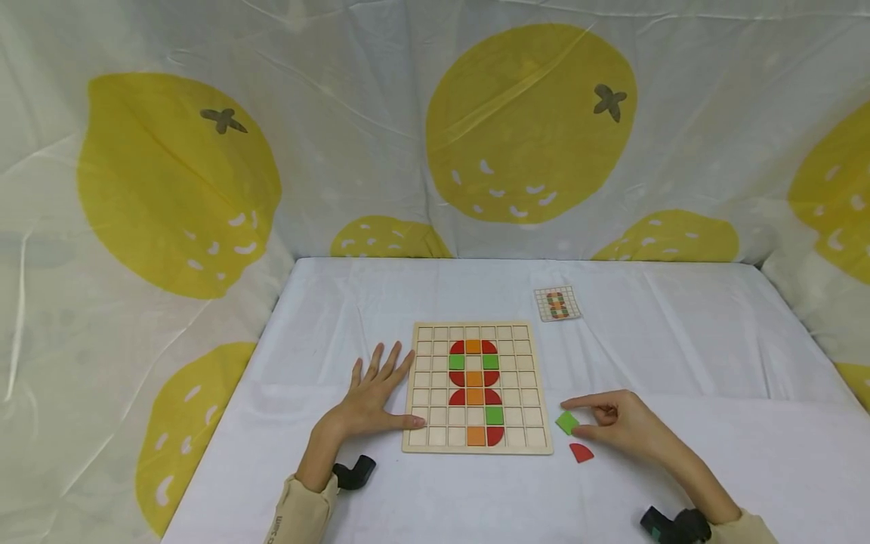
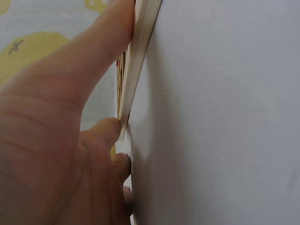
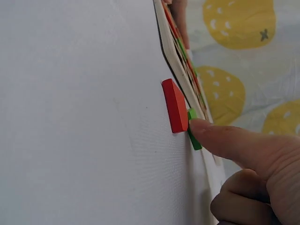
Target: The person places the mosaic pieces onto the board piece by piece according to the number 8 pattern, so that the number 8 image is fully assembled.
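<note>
A square wooden grid board [image 1: 435,438] lies on the table, with red quarter-round, orange square and green square tiles set in its middle columns. My left hand [image 1: 370,404] spreads its straight fingers at the board's left edge, the thumb resting over the lower left corner. To the right of the board, my right hand [image 1: 621,427] pinches a green square tile [image 1: 567,423] between thumb and index finger. The right wrist view shows the thumb on the green tile [image 3: 194,136]; the index finger is hidden there. A red quarter-round tile [image 1: 581,452] lies just below it.
A small pattern card [image 1: 557,304] with a similar grid lies behind the board, to the right. White cloth [image 1: 326,325] covers the table. A lemon-print curtain [image 1: 381,113] hangs at the back and sides. Each wrist wears a black camera [image 1: 355,474].
</note>
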Tool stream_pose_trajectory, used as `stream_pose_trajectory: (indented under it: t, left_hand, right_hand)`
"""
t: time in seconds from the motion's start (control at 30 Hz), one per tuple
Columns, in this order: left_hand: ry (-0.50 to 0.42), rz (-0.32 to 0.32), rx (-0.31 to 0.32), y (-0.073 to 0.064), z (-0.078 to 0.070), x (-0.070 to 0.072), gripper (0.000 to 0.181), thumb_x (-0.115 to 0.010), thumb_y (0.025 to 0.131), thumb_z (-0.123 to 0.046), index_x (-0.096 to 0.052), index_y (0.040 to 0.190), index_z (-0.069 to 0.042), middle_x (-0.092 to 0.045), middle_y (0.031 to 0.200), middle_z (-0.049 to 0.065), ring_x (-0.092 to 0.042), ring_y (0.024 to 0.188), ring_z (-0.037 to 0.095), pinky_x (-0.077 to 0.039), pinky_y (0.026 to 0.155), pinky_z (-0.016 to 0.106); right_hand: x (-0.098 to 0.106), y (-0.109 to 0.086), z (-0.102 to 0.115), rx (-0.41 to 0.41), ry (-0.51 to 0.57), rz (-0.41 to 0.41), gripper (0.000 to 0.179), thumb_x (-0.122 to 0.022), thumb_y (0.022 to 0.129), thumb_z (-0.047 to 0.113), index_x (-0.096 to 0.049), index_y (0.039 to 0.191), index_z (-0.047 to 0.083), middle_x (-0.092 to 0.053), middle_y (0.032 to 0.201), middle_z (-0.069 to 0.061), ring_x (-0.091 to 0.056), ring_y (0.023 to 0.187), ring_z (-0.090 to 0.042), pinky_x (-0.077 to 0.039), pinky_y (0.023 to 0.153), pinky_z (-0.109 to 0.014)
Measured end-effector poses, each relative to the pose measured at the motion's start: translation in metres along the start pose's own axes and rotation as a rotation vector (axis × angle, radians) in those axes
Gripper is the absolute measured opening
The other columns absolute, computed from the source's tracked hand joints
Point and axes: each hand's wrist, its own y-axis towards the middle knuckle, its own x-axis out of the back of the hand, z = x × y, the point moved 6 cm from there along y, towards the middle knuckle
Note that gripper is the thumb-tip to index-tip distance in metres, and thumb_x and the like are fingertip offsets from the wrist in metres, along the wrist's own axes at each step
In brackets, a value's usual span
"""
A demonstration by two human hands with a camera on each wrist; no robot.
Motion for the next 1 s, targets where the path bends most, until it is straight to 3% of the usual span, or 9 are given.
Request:
stream_pose_trajectory:
  t: [0.1, 0.47, 0.63, 0.83, 1.0]
  left_hand:
    - [0.001, 0.001, 0.001, 0.0, 0.0, 0.0, 0.118, -0.079, 0.081, -0.064, -0.014, 0.168, -0.017, 0.0, 0.176, 0.014, 0.011, 0.161, 0.044, 0.009, 0.122, 0.074]
    - [0.007, 0.004, 0.003, 0.001, 0.001, 0.0, 0.118, -0.079, 0.081, -0.064, -0.014, 0.168, -0.018, 0.0, 0.176, 0.014, 0.011, 0.161, 0.044, 0.009, 0.122, 0.074]
    - [0.006, 0.002, 0.007, 0.0, 0.001, 0.0, 0.118, -0.08, 0.08, -0.063, -0.014, 0.168, -0.017, 0.0, 0.176, 0.014, 0.01, 0.161, 0.045, 0.009, 0.122, 0.074]
    - [0.005, 0.006, 0.009, 0.0, 0.002, -0.001, 0.118, -0.079, 0.08, -0.064, -0.014, 0.168, -0.018, 0.001, 0.176, 0.014, 0.011, 0.161, 0.044, 0.009, 0.122, 0.074]
    - [0.011, 0.005, 0.006, 0.001, 0.003, -0.002, 0.119, -0.078, 0.08, -0.066, -0.013, 0.168, -0.019, 0.002, 0.176, 0.012, 0.012, 0.161, 0.043, 0.009, 0.123, 0.073]
  right_hand:
    - [-0.002, 0.002, 0.001, 0.016, 0.004, 0.025, 0.03, -0.086, 0.085, 0.022, -0.08, 0.113, 0.015, -0.022, 0.062, 0.01, -0.022, 0.056, 0.002, -0.026, 0.05, -0.02]
    - [0.004, 0.006, -0.003, -0.054, -0.054, -0.109, 0.026, -0.091, 0.079, 0.024, -0.082, 0.103, 0.019, -0.026, 0.06, 0.01, -0.026, 0.056, 0.001, -0.028, 0.052, -0.019]
    - [0.0, 0.014, 0.008, -0.048, -0.063, -0.171, 0.026, -0.092, 0.077, 0.022, -0.082, 0.101, 0.021, -0.025, 0.058, 0.011, -0.024, 0.056, 0.001, -0.027, 0.051, -0.018]
    - [-0.028, 0.032, 0.038, -0.077, 0.017, -0.14, 0.027, -0.092, 0.077, 0.022, -0.083, 0.102, 0.016, -0.025, 0.057, 0.008, -0.022, 0.052, -0.003, -0.021, 0.048, -0.019]
    - [-0.058, 0.045, 0.058, -0.073, 0.068, -0.113, 0.025, -0.092, 0.077, 0.025, -0.084, 0.099, 0.019, -0.027, 0.053, 0.009, -0.023, 0.05, -0.004, -0.02, 0.048, -0.018]
